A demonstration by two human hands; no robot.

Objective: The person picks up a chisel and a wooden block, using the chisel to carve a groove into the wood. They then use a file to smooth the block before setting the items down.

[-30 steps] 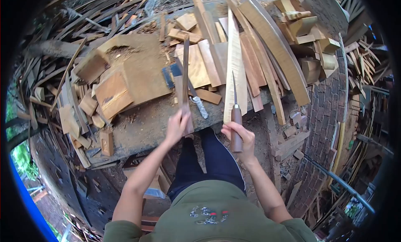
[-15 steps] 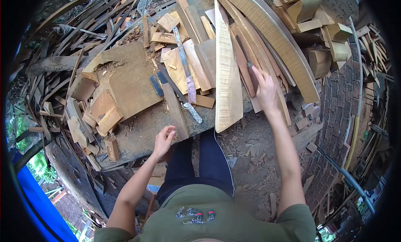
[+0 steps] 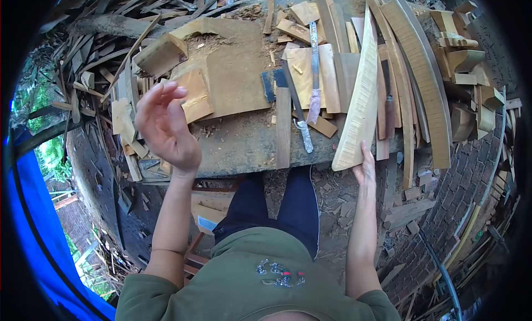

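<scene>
My left hand (image 3: 166, 127) is raised above the left side of the workbench (image 3: 238, 149), fingers spread, holding nothing. My right hand (image 3: 364, 166) grips the near end of a long pale figured board (image 3: 360, 94), which juts over the bench's front edge. A brown-handled chisel (image 3: 389, 108) lies on the planks just right of that board. A narrow dark strip of wood (image 3: 283, 127) lies on the bench between my hands. Beside it are a flat file (image 3: 314, 72) and a tool with a silver-wrapped handle (image 3: 302, 137).
A large hollowed wood block (image 3: 221, 72) sits at the bench's left. Long curved planks (image 3: 426, 83) and stacked offcuts (image 3: 465, 55) crowd the right. Scrap wood (image 3: 111, 99) is piled to the left, a brick wall (image 3: 471, 177) stands at the right, and a blue tarp (image 3: 33, 221) at the far left.
My left hand let go of the narrow strip and rose up to the left. My right hand left the chisel on the planks and came back to the pale board's near end.
</scene>
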